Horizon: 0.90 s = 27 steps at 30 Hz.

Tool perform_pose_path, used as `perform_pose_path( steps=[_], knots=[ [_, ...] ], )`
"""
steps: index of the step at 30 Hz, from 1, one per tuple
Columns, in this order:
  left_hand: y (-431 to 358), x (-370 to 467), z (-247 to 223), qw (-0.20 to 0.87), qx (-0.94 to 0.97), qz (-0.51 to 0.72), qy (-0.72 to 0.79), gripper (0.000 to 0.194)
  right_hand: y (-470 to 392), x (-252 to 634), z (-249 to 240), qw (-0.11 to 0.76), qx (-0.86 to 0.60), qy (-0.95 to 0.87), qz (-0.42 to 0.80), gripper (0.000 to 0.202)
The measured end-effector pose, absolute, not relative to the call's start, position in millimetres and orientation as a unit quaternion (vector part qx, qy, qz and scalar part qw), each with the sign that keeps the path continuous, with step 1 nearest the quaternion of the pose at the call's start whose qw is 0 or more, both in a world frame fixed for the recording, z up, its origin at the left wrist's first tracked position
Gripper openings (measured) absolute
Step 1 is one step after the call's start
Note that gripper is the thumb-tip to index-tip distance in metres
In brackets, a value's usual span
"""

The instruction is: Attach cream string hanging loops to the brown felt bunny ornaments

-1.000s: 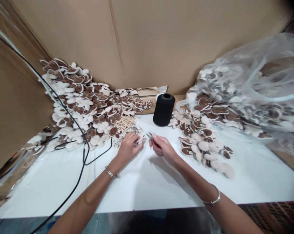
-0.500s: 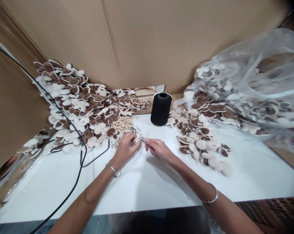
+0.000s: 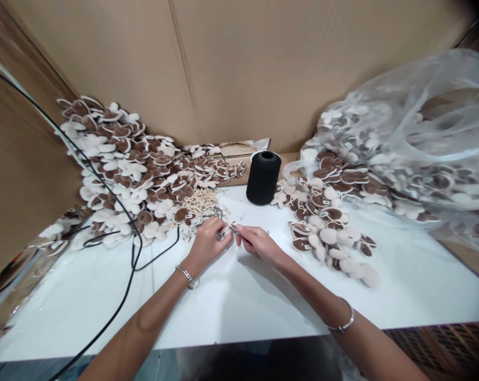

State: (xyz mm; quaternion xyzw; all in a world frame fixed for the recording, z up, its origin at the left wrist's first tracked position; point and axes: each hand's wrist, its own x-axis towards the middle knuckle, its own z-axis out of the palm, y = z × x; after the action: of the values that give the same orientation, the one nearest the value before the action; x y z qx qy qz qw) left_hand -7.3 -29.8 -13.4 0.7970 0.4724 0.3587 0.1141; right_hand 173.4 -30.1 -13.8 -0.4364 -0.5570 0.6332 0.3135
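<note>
My left hand (image 3: 208,241) is closed in a pinch on a small pale plush piece (image 3: 225,231), mostly covered by the fingers. Close beside it, my right hand (image 3: 259,243) grips a slim metal tool (image 3: 234,228), its tip at the plush piece; its exact kind is too small to make out. Both hands are over the white table (image 3: 247,307). Just beyond my left hand lie a heap of short cream cords (image 3: 201,200) and dark scraps (image 3: 215,213). A cone of black thread (image 3: 263,178) stands upright behind my hands.
Brown-and-white plush pieces (image 3: 124,172) are heaped at the left. More plush pieces (image 3: 328,217) lie at the right, beside a clear plastic bag (image 3: 430,114) full of them. A black cable (image 3: 122,299) crosses the left side. Cardboard (image 3: 239,69) walls the back.
My left hand has shifted slightly to the right, and less of the plush piece shows now. My right hand with the metal tool has stayed almost in place.
</note>
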Motion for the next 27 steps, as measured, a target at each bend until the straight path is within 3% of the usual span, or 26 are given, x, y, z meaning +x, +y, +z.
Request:
perform_pose_path(
  steps=[9,16,27],
  knots=[
    [-26.9,-10.0,-15.8,0.107,0.791,0.362,0.481,0.013,-31.2,176.3,-7.8,0.349,-0.376,-0.493,0.703,0.046],
    [-26.2,-10.4,-14.0,0.105,0.786,0.375,0.479,0.011,-30.6,175.6,-12.7,0.307,-0.455,-0.574,0.608,0.05],
    [-27.0,-9.9,-14.0,0.096,0.795,0.371,0.471,0.01,-31.5,173.8,-11.6,0.303,-0.461,-0.587,0.592,0.05]
  ],
)
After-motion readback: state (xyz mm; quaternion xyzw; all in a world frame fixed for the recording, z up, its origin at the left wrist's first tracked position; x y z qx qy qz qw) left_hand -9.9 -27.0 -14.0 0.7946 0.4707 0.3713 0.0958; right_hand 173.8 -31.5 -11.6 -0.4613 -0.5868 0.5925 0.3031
